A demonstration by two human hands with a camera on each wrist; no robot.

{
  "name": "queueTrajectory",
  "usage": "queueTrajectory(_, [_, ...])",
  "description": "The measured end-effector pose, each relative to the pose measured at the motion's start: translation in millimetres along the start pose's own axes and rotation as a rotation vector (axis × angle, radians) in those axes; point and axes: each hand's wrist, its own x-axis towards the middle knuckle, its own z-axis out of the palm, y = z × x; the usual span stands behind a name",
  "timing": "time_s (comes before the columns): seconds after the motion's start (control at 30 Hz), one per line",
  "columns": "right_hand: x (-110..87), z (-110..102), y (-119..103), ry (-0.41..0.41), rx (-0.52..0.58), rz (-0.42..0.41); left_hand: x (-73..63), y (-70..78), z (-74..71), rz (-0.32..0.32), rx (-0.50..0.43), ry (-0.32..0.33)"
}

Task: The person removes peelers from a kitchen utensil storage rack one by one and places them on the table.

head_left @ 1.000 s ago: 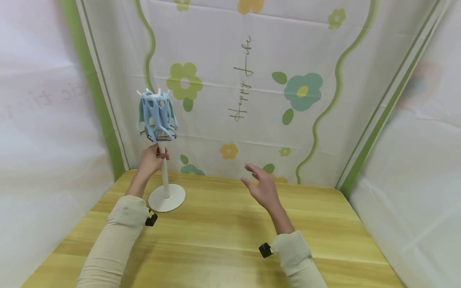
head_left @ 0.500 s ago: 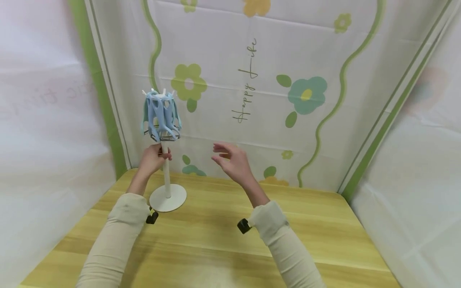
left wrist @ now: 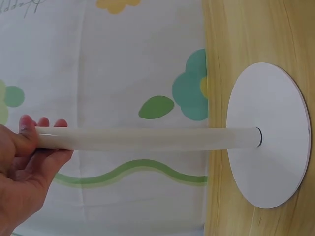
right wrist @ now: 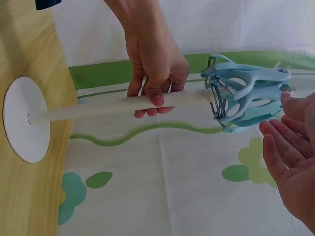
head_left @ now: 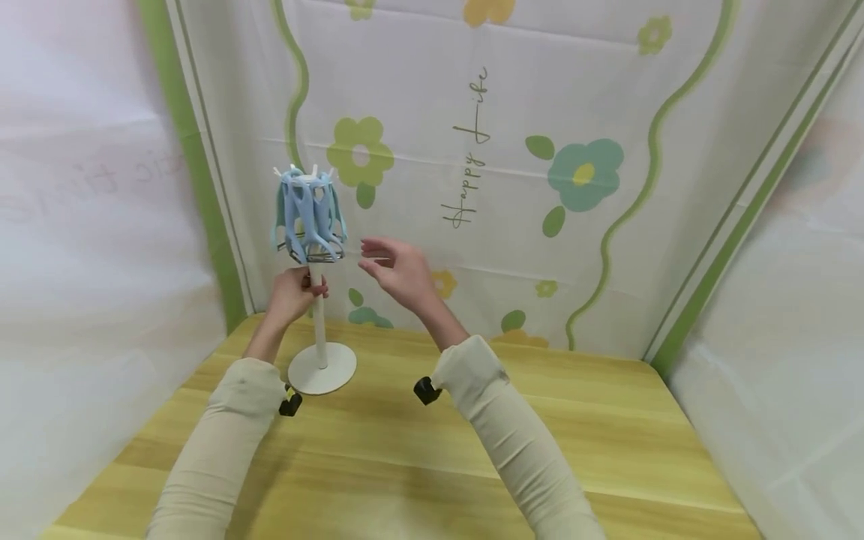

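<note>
A white stand (head_left: 319,324) with a round flat base (head_left: 337,373) is upright on the left of the table. Light blue peelers (head_left: 308,214) hang in a ring from the short prongs at its top, their metal blades (right wrist: 216,93) facing down. My left hand (head_left: 289,296) grips the white pole just below the peelers, thumb and fingers wrapped round it in the left wrist view. To the right of the peelers my right hand (head_left: 403,277) is raised with nothing in it. Its fingers point toward them, and the fingertips (right wrist: 268,130) come close to the nearest one.
The wooden table (head_left: 513,450) spreads in front of and to the right of the stand. Behind it hangs a white curtain (head_left: 418,187) with printed flowers and lettering. More white cloth encloses both sides.
My right hand has moved left and up to beside the peelers. My left hand has kept its hold on the pole. The head view has shifted slightly.
</note>
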Motion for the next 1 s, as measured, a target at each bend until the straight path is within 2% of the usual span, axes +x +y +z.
queueTrajectory(0.23, [28.8, 9, -22, -0.044, -0.026, 0.028, 3.2, 1.9, 0.3, 0.024, -0.041, 0.046])
queueTrajectory(0.57, [53.8, 14, -42, -0.004, -0.064, 0.077, 0.4, 6.7, -1.1, -0.019, -0.032, 0.058])
queueTrajectory(0.67, [57.1, 17, -43, 0.011, -0.049, 0.113, -0.1, 6.6, -2.7, -0.024, -0.032, 0.037])
queueTrajectory(0.8, [58.9, 25, -43, 0.048, 0.033, 0.159, 0.4, 7.7, -7.9, -0.034, -0.030, -0.046])
queueTrajectory(0.9, [60.4, 31, -41, 0.073, 0.095, 0.182, 1.1, 9.1, -12.2, -0.030, 0.008, -0.107])
queueTrajectory(1.0, [62.4, 34, -40, 0.086, 0.132, 0.211, 0.6, 9.9, -14.8, -0.023, 0.044, -0.139])
